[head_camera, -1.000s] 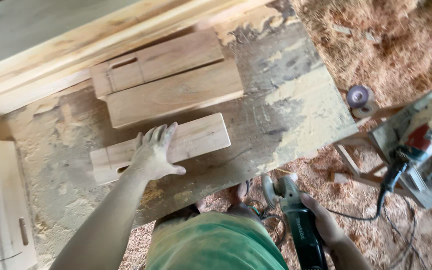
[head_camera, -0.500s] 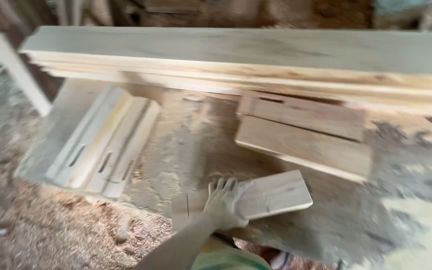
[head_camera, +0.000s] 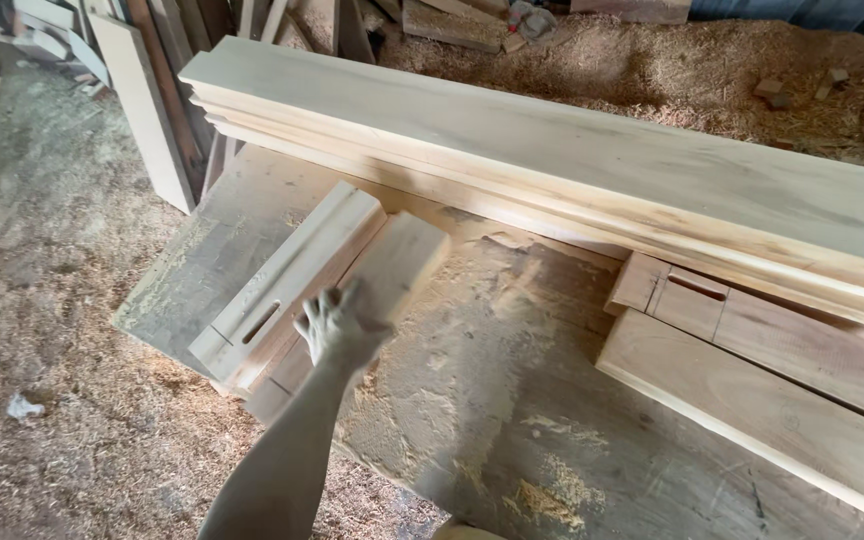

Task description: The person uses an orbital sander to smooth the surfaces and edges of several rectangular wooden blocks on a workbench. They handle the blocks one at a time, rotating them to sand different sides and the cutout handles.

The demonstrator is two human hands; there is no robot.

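Your left hand [head_camera: 337, 328] has its fingers [head_camera: 314, 318] spread and curled over the near end of a short pale wooden block [head_camera: 392, 262], gripping it where it lies tilted on the dusty workbench [head_camera: 492, 400]. Just to its left, touching it, lies a slotted block [head_camera: 287, 285], and to the right, well apart, rest two more boards [head_camera: 762, 390] below a stack of long planks [head_camera: 572, 170]. Sawdust covers the floor [head_camera: 62, 400] around the bench; your right hand is out of view.
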